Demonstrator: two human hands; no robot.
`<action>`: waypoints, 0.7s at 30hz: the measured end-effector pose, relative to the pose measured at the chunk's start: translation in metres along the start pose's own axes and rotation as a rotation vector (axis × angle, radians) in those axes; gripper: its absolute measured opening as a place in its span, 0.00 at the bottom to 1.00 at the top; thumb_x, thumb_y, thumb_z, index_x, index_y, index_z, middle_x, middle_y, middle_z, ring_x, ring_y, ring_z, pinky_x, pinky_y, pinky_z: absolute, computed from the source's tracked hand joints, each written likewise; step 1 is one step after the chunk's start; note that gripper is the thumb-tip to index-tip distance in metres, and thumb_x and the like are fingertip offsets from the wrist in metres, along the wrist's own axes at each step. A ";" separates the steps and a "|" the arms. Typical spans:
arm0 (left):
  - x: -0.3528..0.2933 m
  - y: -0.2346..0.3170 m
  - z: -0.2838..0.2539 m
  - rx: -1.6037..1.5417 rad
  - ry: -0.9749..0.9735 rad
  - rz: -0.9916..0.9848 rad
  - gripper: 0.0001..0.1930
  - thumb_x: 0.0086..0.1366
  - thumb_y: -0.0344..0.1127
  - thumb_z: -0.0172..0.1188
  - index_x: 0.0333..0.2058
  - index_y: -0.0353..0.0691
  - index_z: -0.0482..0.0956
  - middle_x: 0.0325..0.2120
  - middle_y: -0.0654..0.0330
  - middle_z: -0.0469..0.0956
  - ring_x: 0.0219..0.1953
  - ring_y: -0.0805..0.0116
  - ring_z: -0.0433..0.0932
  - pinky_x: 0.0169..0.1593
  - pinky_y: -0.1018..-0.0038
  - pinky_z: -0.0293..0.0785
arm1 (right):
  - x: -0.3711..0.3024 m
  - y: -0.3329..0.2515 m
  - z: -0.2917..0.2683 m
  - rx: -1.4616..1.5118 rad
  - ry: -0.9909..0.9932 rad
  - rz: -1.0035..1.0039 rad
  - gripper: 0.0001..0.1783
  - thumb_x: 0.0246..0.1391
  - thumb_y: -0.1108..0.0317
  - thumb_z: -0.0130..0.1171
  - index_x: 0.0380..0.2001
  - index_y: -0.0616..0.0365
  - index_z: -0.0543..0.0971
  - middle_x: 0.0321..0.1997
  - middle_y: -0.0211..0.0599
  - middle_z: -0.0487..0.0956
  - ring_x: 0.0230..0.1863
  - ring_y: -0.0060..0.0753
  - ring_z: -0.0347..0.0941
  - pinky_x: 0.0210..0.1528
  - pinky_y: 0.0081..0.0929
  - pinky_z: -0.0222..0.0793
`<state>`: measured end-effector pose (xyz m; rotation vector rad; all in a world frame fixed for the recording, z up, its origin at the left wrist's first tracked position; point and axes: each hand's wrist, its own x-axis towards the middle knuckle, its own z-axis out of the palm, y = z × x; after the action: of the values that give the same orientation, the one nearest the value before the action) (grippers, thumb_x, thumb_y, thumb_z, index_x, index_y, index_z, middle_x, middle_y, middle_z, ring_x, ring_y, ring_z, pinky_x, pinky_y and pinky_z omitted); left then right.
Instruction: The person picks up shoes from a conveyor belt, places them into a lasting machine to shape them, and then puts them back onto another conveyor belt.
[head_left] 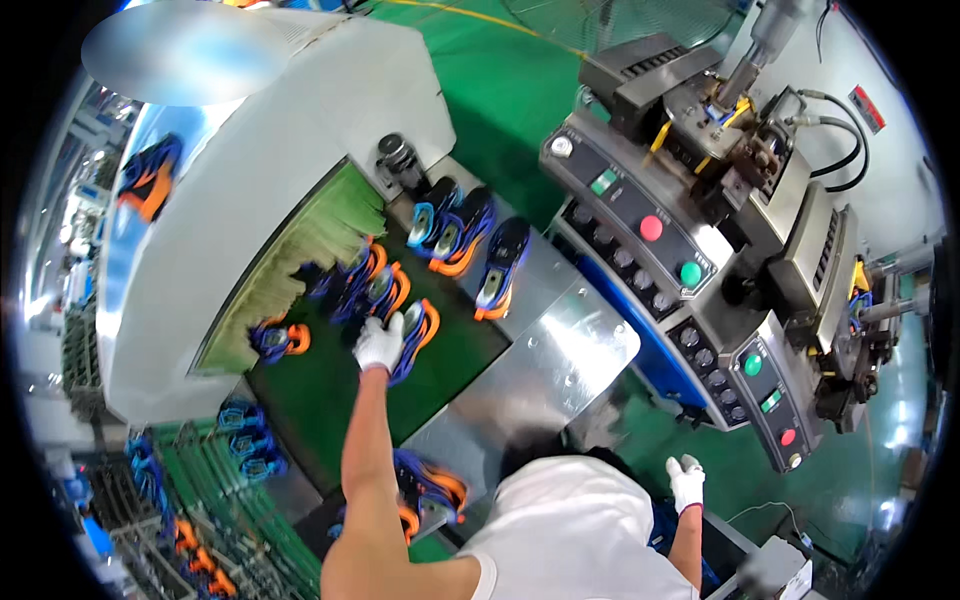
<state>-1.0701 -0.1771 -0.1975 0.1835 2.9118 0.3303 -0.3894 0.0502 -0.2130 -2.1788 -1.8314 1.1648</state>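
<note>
From where I stand, the person's left hand (378, 345), in a white knitted glove, is at the blue-and-purple shoe with an orange heel (418, 335), which lies on the dark green flat belt (300, 410) before the green bristle curtain (270, 275). I cannot tell whether the fingers grasp this shoe or only touch it. The right hand (687, 484), also gloved in white, is well apart at the side, its fingers loosely spread, with nothing seen in it. To handle it well, I think one should take the shoe by its firm sides, without pushing the neighbouring shoes (385, 290).
</note>
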 end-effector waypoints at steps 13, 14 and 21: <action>-0.091 0.018 -0.037 -0.269 0.148 0.590 0.07 0.69 0.37 0.59 0.41 0.43 0.81 0.40 0.48 0.79 0.41 0.44 0.79 0.45 0.54 0.78 | -0.024 -0.311 0.040 -0.545 -0.634 -0.679 0.41 0.63 0.37 0.55 0.70 0.54 0.66 0.58 0.63 0.78 0.58 0.62 0.76 0.60 0.44 0.73; -0.111 0.040 -0.053 -0.280 0.124 0.690 0.05 0.67 0.35 0.60 0.38 0.42 0.80 0.38 0.48 0.78 0.39 0.44 0.79 0.42 0.53 0.77 | -0.031 -0.315 0.057 -0.293 -0.628 -0.792 0.40 0.61 0.45 0.62 0.69 0.57 0.66 0.55 0.54 0.81 0.54 0.51 0.79 0.58 0.41 0.75; -0.194 0.153 -0.095 -0.531 -0.159 1.130 0.06 0.65 0.37 0.65 0.39 0.45 0.85 0.34 0.51 0.82 0.36 0.49 0.81 0.41 0.58 0.79 | -0.065 -0.382 0.114 -0.331 -0.619 -1.409 0.27 0.45 0.53 0.69 0.45 0.62 0.84 0.52 0.56 0.81 0.50 0.53 0.80 0.55 0.39 0.76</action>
<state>-0.8867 -0.0767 -0.0343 1.6262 2.1399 1.1299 -0.7676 0.0579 -0.0720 -0.0701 -2.9508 1.1207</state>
